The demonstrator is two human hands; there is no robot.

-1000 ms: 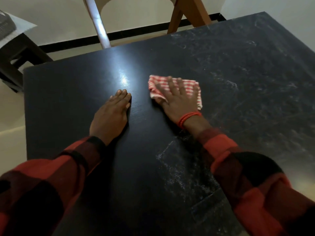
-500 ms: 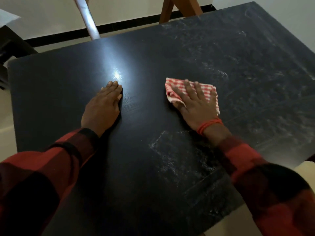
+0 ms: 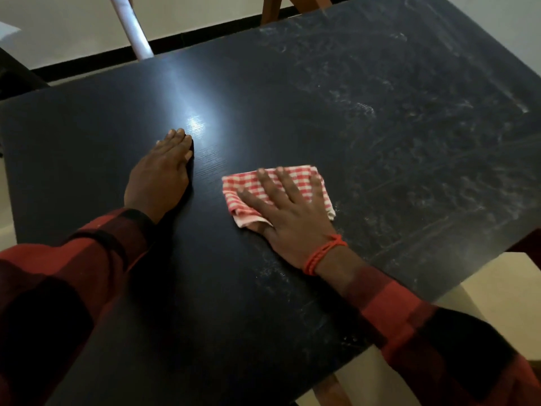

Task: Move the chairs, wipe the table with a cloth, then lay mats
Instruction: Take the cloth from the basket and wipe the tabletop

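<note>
A folded red-and-white checked cloth (image 3: pixel 295 178) lies flat on the black table (image 3: pixel 380 118), near its middle. My right hand (image 3: pixel 288 212) presses down on the cloth with its fingers spread and straight; a red string band circles that wrist. My left hand (image 3: pixel 161 174) rests flat on the bare tabletop to the left of the cloth, fingers together and straight, holding nothing. The table's right half shows pale dusty smears; its left half looks darker and shiny.
Beyond the far table edge stand a white chair leg (image 3: pixel 131 27) and brown wooden chair legs (image 3: pixel 272 7). A dark piece of furniture (image 3: pixel 14 74) sits at the far left. Pale floor shows past the table's right corner (image 3: pixel 497 285).
My right hand has slid the cloth back toward me and to the left across the table. My left hand stays flat in the same spot.
</note>
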